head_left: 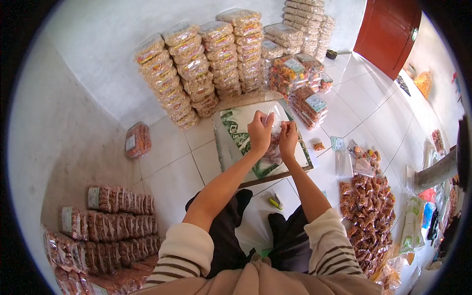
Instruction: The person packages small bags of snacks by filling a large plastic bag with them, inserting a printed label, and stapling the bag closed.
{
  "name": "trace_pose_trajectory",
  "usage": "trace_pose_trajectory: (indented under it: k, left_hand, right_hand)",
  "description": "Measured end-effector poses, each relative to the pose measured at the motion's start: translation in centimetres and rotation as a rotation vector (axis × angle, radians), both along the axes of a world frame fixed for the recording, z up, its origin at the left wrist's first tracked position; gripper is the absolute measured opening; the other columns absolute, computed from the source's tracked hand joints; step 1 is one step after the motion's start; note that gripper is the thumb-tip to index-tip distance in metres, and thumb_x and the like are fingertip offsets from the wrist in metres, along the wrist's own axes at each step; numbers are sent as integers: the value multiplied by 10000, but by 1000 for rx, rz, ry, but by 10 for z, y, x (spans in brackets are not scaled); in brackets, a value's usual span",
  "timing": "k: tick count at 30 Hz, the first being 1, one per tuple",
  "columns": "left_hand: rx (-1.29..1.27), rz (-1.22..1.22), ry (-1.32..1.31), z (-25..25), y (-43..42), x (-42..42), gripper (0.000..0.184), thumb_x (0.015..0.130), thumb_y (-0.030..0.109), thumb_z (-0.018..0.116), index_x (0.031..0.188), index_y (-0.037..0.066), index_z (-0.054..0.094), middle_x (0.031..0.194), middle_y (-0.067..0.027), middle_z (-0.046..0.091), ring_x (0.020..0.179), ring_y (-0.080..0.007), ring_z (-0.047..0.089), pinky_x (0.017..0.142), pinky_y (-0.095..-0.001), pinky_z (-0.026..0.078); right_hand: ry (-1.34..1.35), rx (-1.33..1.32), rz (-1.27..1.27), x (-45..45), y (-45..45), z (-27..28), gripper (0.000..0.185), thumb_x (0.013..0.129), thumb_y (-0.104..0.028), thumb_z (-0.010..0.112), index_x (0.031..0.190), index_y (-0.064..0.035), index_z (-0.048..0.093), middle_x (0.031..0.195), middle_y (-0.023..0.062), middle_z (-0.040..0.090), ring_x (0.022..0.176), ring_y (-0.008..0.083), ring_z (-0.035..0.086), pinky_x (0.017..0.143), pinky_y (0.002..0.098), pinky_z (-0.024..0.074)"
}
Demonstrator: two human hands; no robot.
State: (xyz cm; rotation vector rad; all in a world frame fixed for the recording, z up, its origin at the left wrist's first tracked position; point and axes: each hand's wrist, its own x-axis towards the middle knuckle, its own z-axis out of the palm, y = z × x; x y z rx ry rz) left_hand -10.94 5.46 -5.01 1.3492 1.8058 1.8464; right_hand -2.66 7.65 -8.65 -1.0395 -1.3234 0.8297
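My left hand (260,132) is closed on the upper left part of a clear plastic bag (277,118). Pinching the same bag from its right side is my right hand (288,140). Reddish-brown contents show in the bag's lower part, between and below my hands. The bag is over a low box-like table (229,156) with a green and white printed top. On the floor between my feet lies a yellow-green stapler-like tool (276,201).
Tall stacks of packed bags (184,69) stand along the wall. Rows of brown packs (120,223) are at lower left, one pack (138,140) beyond them. Many small brown packets (368,211) lie on the right, near empty plastic bags (344,163). A red door (388,34) is at upper right.
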Motion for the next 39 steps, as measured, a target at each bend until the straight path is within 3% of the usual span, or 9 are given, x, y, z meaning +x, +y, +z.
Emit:
trace_pose_trajectory:
  k: [5,7,15,20,23,25,28,31,39]
  left_hand:
    - [101,82,137,-3,8,-4,294,811,223,584,679,8,434,532,-111,487,485,-269,498,496,-371,378]
    - [87,69,127,-1,7,-6,299,815,232,585,677,11,437,532,-93,477,476,-238,468,484,-355,370]
    - [-10,52,196,4,5,-12,298,818,235,582,683,17,430,538,-86,497,461,-251,475,461,-359,366]
    - [-23,128,231,4,5,-17,236,769,150,585,881,73,392,524,-89,527,516,-300,553,476,-410,397]
    - [-73,110,209,9,1,-15,254,734,91,564,905,80,376,537,-93,539,524,-304,557,484,-421,393]
    - [-101,115,211,14,-2,-13,249,727,80,556,902,82,379,540,-93,541,527,-303,558,487,-422,393]
    - [-119,126,216,16,-3,-14,245,717,69,549,899,88,386,539,-93,541,525,-302,556,489,-422,393]
    - [-108,142,190,10,1,-20,240,711,69,551,892,92,395,531,-91,536,513,-300,550,487,-420,392]
    - [-61,134,101,4,4,-30,216,701,64,552,862,81,409,518,-81,532,489,-275,545,477,-400,396]
  right_hand:
    - [-94,96,-43,0,3,-1,228,899,-203,457,810,6,476,640,100,522,523,163,465,506,296,398]
    - [-90,-66,50,2,2,1,230,894,-209,464,823,8,492,654,111,542,537,199,494,527,325,410]
    - [-226,-169,198,7,20,-7,255,843,-238,543,795,12,535,627,111,570,530,161,513,516,314,413]
    - [-242,-177,290,10,29,-15,248,803,-238,600,771,3,556,595,90,560,475,146,487,481,302,394]
    - [-278,-185,306,13,24,-5,194,758,-202,641,762,-16,584,568,70,546,540,150,503,503,301,396]
    - [-486,88,264,14,23,-2,136,728,-158,652,754,-31,609,608,70,555,638,183,518,564,311,404]
    - [-497,169,207,17,14,6,117,724,-141,642,772,-35,626,694,76,574,750,224,517,647,332,413]
    - [-417,214,315,23,13,1,129,735,-139,646,802,-31,633,799,96,578,759,207,524,641,309,420]
    - [-414,358,414,23,3,1,211,665,-133,703,840,-33,639,820,97,573,810,260,522,730,342,435]
